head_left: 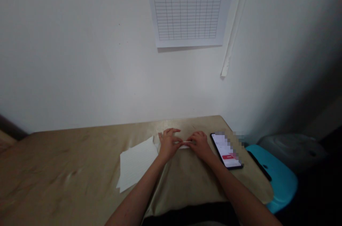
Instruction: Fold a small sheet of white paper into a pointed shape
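Between my two hands is a small strip of white folded paper (pixel 184 145), low over the brown-covered table (pixel 88 158). My left hand (pixel 169 144) pinches its left end between thumb and forefinger, the other fingers spread. On the right end, my right hand (pixel 199 143) has its thumb and fingers closed. Parts of the paper are hidden under the fingers. Left of my left hand lie several sheets of lined white paper (pixel 139 163), loosely stacked. A smartphone (pixel 227 150) with its screen lit lies to the right of my right hand.
A white wall (pixel 80 58) rises behind the table. On it hangs a sheet with a printed grid (pixel 187 12), beside a white cable cover (pixel 232 40). A turquoise plastic object (pixel 283 179) and a grey container (pixel 291 151) stand past the table's right edge.
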Demonstrator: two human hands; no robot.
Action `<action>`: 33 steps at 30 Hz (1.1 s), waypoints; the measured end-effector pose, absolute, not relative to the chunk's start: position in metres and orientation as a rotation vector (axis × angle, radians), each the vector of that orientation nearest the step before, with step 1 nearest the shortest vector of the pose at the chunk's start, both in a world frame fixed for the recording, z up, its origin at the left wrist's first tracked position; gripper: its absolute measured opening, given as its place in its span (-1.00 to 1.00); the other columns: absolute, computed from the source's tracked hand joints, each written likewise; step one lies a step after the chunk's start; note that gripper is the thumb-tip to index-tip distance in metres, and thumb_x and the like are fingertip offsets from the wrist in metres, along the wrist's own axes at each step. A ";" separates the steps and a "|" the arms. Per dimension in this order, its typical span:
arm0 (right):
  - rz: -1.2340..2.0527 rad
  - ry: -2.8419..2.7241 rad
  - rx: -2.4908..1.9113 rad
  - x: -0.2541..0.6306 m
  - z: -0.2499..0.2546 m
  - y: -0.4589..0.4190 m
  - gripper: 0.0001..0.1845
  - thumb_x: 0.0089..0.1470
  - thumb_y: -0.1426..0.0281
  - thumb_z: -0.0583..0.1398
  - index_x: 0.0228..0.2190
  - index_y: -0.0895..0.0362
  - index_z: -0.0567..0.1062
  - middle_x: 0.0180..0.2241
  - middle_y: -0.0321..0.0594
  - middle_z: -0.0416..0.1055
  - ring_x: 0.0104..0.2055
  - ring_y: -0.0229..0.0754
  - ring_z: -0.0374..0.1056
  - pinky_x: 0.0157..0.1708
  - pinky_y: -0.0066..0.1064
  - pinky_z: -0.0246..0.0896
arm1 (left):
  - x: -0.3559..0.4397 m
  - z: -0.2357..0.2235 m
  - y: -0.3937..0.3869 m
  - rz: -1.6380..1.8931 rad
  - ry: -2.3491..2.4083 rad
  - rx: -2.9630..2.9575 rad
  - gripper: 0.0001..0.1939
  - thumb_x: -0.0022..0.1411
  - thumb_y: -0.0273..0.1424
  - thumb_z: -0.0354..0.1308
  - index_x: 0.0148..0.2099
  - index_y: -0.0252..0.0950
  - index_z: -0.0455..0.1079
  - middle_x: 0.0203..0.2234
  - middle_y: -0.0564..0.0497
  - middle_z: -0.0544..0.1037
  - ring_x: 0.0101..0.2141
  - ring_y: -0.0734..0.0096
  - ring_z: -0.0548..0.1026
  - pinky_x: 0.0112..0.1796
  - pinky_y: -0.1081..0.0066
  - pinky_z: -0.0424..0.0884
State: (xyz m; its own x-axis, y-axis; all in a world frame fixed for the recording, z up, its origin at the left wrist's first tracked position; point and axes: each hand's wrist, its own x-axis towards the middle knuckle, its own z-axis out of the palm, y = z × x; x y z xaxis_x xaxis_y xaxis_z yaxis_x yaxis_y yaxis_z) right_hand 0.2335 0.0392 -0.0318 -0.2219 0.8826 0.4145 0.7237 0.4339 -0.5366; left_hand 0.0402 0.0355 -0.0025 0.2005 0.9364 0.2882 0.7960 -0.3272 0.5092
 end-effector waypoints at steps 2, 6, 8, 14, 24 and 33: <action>0.285 -2.018 -1.380 0.234 -0.033 0.040 -0.74 0.18 0.15 0.25 -0.42 0.03 0.62 -0.31 -0.18 0.54 -0.06 -0.04 0.32 0.13 -0.11 -0.04 | 0.041 -0.002 0.035 0.796 1.637 2.241 -0.98 0.11 -0.24 0.39 -0.36 0.01 0.63 0.15 0.08 0.48 0.23 -0.02 0.20 0.22 -0.42 -0.27; 0.221 -2.050 -1.429 0.234 -0.031 0.039 -0.81 0.16 0.23 0.28 -0.42 0.04 0.59 -0.30 -0.18 0.53 -0.04 0.00 0.31 0.20 0.04 -0.15 | 0.043 -0.002 0.034 0.782 1.622 2.280 -0.95 0.13 -0.30 0.37 -0.34 0.03 0.63 0.16 0.11 0.46 0.25 -0.03 0.17 0.21 -0.45 -0.34; 0.166 -2.065 -1.434 0.234 -0.030 0.038 -0.84 0.15 0.26 0.29 -0.41 0.05 0.58 -0.29 -0.17 0.53 -0.03 0.01 0.31 0.24 0.09 -0.21 | 0.043 -0.001 0.034 0.784 1.631 2.286 -0.92 0.12 -0.33 0.37 -0.34 0.03 0.63 0.15 0.11 0.47 0.25 -0.03 0.18 0.21 -0.46 -0.35; 0.116 -2.057 -1.438 0.235 -0.028 0.038 -0.83 0.13 0.25 0.30 -0.46 0.04 0.57 -0.32 -0.18 0.53 -0.05 0.02 0.32 0.27 0.18 -0.32 | 0.040 0.000 0.035 0.772 1.657 2.270 -0.93 0.12 -0.34 0.37 -0.33 0.00 0.63 0.16 0.08 0.46 0.25 -0.04 0.16 0.21 -0.44 -0.36; 0.137 -2.035 -1.448 0.241 -0.028 0.040 -0.89 0.14 0.35 0.27 -0.43 0.04 0.57 -0.31 -0.18 0.54 -0.03 0.02 0.33 0.27 0.19 -0.30 | 0.036 0.000 0.038 0.806 1.676 2.262 -0.92 0.11 -0.32 0.38 -0.34 0.04 0.63 0.14 0.11 0.47 0.26 -0.04 0.15 0.20 -0.46 -0.32; 0.170 -2.005 -1.458 0.245 -0.023 0.041 -0.84 0.13 0.32 0.29 -0.49 0.02 0.58 -0.36 -0.22 0.54 -0.06 0.01 0.33 0.28 0.18 -0.37 | 0.033 0.002 0.040 0.805 1.695 2.229 -0.92 0.12 -0.32 0.37 -0.33 0.04 0.63 0.14 0.10 0.48 0.25 -0.05 0.17 0.20 -0.45 -0.31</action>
